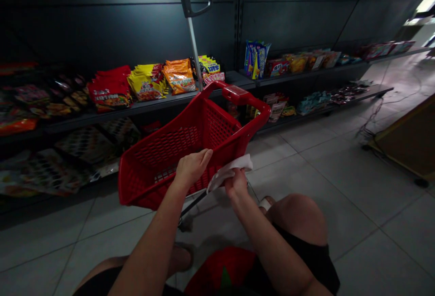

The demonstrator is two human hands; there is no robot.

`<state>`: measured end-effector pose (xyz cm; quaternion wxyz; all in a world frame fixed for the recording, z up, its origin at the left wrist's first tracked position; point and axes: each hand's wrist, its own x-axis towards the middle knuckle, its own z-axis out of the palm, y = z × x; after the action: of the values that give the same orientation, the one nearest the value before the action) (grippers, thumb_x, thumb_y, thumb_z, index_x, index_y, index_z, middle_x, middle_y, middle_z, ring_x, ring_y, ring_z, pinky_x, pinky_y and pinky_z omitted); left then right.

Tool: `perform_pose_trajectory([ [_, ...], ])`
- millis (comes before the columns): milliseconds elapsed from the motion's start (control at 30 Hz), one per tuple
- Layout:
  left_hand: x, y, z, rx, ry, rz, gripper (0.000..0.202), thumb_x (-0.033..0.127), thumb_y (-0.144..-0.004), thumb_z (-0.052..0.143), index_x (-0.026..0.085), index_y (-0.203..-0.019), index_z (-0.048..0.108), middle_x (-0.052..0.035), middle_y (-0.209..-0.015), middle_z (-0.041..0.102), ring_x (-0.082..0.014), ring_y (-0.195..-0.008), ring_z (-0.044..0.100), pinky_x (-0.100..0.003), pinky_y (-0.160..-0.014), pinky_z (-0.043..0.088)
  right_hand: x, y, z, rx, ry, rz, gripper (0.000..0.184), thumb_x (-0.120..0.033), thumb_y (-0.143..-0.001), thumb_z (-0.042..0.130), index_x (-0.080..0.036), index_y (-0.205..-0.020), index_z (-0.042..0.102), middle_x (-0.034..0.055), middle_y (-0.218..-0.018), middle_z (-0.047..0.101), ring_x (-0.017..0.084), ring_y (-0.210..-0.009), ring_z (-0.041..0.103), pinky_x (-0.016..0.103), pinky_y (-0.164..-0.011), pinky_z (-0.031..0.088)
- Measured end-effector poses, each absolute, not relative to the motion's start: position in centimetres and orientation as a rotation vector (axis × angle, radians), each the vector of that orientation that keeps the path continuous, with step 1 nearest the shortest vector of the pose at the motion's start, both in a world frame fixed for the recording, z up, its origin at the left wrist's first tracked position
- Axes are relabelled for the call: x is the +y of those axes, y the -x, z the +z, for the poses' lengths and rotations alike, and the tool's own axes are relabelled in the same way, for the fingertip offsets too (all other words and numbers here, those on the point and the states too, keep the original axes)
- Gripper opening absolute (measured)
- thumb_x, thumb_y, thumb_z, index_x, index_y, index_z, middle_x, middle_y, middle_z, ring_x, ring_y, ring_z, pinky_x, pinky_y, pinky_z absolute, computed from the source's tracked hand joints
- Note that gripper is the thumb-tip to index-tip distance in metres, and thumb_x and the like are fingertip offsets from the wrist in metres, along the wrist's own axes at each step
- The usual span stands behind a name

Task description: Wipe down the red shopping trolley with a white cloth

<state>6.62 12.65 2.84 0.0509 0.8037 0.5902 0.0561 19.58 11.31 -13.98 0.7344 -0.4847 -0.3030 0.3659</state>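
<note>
The right hand [236,185] has its fingers [231,177] closed on a white cloth [228,171], pinching it tight so it does not slip. Just beside it, the left hand [192,167] has its fingers curled over the near edge of a red basket [176,160]. That hold keeps the basket steady. Past the fingers, a pole [193,46] rises from the basket. Beyond that, a shelf [152,108] holds snack bags [146,83]. The floor [340,173] lies to the right.
</note>
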Motion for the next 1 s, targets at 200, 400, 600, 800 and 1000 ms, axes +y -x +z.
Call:
perform_pose_trajectory([
  [200,12.3,-6.0,2.9,1.798,-2.485,0.122,0.06,0.056,-0.102,0.015,0.027,-0.108,0.067,-0.0073,-0.103,0.076,-0.0256,-0.098,0.072,-0.029,-0.073,0.044,11.2,-23.0,-3.6,-1.255,1.234,0.158,0.041,-0.028,-0.094,0.04,-0.024,-0.131,0.057,0.0084,-0.14,0.054,0.026,-0.143,0.034,0.054,-0.121,0.022],
  [400,11.5,-4.5,2.8,1.749,-2.498,0.113,0.052,0.053,-0.102,0.02,0.029,-0.111,0.066,-0.007,-0.105,0.076,-0.0251,-0.096,0.072,-0.029,-0.072,0.043,12.2,-29.4,2.1,-2.171,1.107,-0.19,0.032,-0.03,-0.091,0.061,-0.036,-0.122,0.068,-0.0002,-0.132,0.062,0.023,-0.131,0.047,0.048,-0.125,0.019],
  [600,10.6,-3.7,3.2,1.667,-2.532,0.257,0.051,0.054,-0.102,0.018,0.03,-0.104,0.063,-0.0039,-0.1,0.077,-0.023,-0.094,0.072,-0.027,-0.07,0.042,12.7,-37.7,7.2,-2.086,1.25,-0.492,0.033,-0.049,-0.092,0.061,-0.029,-0.117,0.07,0.007,-0.124,0.065,0.027,-0.125,0.05,0.054,-0.123,0.015],
  [800,9.9,-2.8,3.7,1.639,-2.506,0.258,0.05,0.054,-0.102,0.021,0.031,-0.103,0.066,-0.0038,-0.1,0.077,-0.0214,-0.092,0.072,-0.026,-0.07,0.042,9.4,-30.1,7.8,-2.286,1.258,-0.629,0.031,-0.046,-0.093,0.061,-0.022,-0.109,0.071,0.0103,-0.099,0.067,0.027,-0.103,0.056,0.047,-0.11,0.035],
  [1000,9.9,0.5,3.4,1.574,-2.51,0.294,0.053,0.053,-0.102,0.022,0.029,-0.094,0.069,-0.0031,-0.095,0.077,-0.0206,-0.092,0.071,-0.026,-0.072,0.042,7.5,-27.4,10.0,-2.607,1.131,-0.625,0.027,-0.043,-0.091,0.066,-0.019,-0.103,0.071,0.0082,-0.087,0.067,0.023,-0.086,0.059,0.034,-0.08,0.042],
])
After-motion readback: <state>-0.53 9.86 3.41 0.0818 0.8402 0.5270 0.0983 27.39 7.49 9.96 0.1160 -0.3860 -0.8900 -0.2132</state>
